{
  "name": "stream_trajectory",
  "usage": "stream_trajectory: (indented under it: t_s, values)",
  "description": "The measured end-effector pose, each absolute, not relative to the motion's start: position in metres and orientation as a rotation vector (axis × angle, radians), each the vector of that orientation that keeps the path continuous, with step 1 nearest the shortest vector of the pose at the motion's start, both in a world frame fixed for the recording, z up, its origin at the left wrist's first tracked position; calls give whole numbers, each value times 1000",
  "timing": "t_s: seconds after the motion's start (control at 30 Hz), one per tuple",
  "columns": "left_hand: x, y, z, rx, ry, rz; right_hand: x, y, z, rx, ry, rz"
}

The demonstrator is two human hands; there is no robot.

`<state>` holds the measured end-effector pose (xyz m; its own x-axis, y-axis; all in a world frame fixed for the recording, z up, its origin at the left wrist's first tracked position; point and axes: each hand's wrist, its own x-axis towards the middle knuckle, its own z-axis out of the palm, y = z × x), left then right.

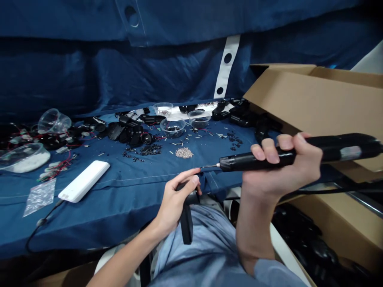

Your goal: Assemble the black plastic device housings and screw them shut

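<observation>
In my right hand [281, 167] is a black electric screwdriver [248, 161], lying almost level with its bit pointing left. My left hand [179, 195] is closed around a black plastic part [186, 223], whose long flat end hangs down below the palm. The screwdriver's thin tip is close to the left index fingertip; whether it touches the part or a screw there I cannot tell. Beyond the hands, a heap of small silvery screws [184, 152] and a pile of small black pieces [150, 150] lie on the blue cloth.
Clear plastic bowls [172, 128] stand further back among black housings [128, 131]. To the left are a white power bank-like block [84, 181] with a cable, a clear bag [40, 196] and tangled red wires [56, 169]. A cardboard box [317, 103] stands at the right.
</observation>
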<state>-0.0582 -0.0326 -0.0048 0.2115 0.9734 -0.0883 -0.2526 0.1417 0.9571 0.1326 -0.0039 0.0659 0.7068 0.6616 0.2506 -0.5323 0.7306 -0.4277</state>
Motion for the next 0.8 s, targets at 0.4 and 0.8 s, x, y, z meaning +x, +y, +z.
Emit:
stream_trajectory:
  t_s: [0.4,0.8]
  values:
    - [-67,-28,-3,1042,974,1134,111,-15,70,-326,-406,770]
    - [-70,-25,-3,1029,999,1034,110,-18,70,-339,-395,738]
